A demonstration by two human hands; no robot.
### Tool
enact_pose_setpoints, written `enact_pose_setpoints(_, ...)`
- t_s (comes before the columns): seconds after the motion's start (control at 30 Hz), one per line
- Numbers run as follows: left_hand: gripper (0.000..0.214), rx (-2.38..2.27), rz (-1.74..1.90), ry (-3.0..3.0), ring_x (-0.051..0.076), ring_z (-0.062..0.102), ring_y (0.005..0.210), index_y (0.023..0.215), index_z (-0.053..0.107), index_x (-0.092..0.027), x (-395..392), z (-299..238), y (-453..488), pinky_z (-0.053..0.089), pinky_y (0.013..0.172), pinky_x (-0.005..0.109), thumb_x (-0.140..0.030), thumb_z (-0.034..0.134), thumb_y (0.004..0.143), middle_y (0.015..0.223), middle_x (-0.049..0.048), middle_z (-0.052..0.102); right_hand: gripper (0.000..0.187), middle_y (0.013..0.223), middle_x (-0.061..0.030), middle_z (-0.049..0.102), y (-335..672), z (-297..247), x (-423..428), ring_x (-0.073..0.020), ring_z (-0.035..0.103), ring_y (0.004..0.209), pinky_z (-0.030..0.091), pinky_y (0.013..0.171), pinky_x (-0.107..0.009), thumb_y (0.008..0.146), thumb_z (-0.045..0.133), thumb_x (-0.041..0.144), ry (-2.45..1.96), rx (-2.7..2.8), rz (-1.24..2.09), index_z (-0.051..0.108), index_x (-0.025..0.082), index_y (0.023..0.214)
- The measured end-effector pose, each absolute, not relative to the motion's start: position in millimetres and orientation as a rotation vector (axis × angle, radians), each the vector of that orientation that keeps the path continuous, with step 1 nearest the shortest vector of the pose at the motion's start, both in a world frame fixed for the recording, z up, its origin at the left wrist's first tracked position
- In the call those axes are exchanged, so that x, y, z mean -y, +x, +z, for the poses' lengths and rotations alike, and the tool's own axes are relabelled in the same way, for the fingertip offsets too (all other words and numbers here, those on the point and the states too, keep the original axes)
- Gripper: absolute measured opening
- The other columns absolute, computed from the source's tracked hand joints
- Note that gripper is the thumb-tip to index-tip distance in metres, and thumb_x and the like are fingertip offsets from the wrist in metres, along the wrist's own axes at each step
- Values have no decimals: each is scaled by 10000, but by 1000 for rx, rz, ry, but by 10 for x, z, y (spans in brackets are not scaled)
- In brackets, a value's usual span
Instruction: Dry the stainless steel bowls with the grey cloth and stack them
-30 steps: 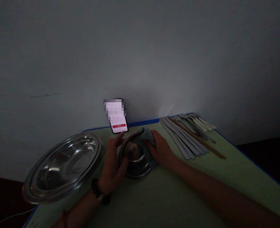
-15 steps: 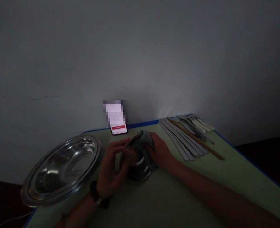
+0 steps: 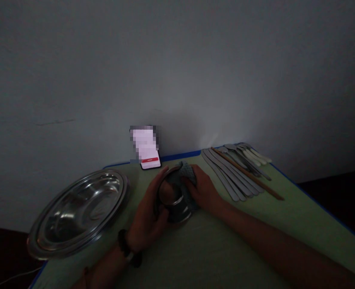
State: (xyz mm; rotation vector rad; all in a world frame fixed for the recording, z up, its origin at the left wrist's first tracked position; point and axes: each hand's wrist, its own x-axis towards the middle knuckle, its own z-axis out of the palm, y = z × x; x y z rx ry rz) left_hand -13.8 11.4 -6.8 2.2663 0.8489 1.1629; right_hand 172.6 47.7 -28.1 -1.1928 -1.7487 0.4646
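A small steel bowl (image 3: 175, 202) is tipped on its side on the green table (image 3: 225, 249), its mouth facing me. My left hand (image 3: 149, 218) is wrapped round its left rim, a dark band on the wrist. On the bowl's right side my right hand (image 3: 203, 190) presses a grey-blue cloth (image 3: 185, 171) against the rim and wall. Both hands are closed on what they hold.
A large steel plate (image 3: 78, 210) overhangs the table's left edge. A lit phone (image 3: 147, 147) leans against the wall behind the bowl. Several knives, spoons and a wooden stick (image 3: 240, 170) lie in a row at the back right. The table's blue edge runs along the right.
My left hand has shifted its hold round the bowl's rim, turning the bowl slightly. The right hand keeps the cloth on the rim. The view has shifted a little.
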Motion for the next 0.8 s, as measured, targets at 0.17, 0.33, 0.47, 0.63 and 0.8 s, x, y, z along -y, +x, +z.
enact_pose_setpoints(0.17, 455, -897, 1281, 2173, 250, 413, 1265, 1239, 446, -270, -114, -10, -179, 355, 1051, 456, -113, 523, 818, 1346, 76, 436, 182, 984, -82, 603, 1723, -305, -481, -212, 567, 910, 458, 819, -388, 869, 481, 275, -1169, 1769, 462, 481, 197, 1033)
enact_pose_setpoints(0.33, 238, -978, 1421, 2089, 198, 500, 1098, 988, 489, -251, -75, -12, -152, 433, 918, 373, -96, 545, 817, 1175, 46, 478, 188, 982, -87, 604, 1729, -281, -464, -217, 571, 918, 462, 802, -379, 866, 484, 283, -1149, 1796, 504, 495, 190, 1028)
enact_pose_setpoints(0.47, 369, -904, 1403, 2217, 238, 426, 1176, 1108, 430, -240, -82, -44, -128, 416, 954, 423, -103, 535, 781, 1246, 82, 406, 193, 993, -91, 606, 1730, -276, -470, -218, 569, 923, 452, 816, -388, 859, 497, 277, -1178, 1768, 502, 495, 186, 1030)
enact_pose_setpoints(0.63, 566, -743, 1227, 2178, 323, 253, 1360, 1347, 290, -228, -120, -78, -136, 245, 1085, 586, -156, 470, 815, 1467, 131, 245, 154, 942, -83, 599, 1725, -278, -480, -218, 566, 891, 453, 788, -378, 857, 502, 275, -1187, 1762, 507, 494, 179, 978)
enact_pose_setpoints(0.8, 531, -767, 1222, 2190, 311, 297, 1350, 1350, 325, -224, -147, -68, -175, 268, 1086, 564, -144, 464, 844, 1457, 134, 312, 143, 921, -75, 601, 1729, -274, -476, -214, 571, 870, 456, 783, -375, 858, 504, 268, -1210, 1753, 523, 496, 182, 972)
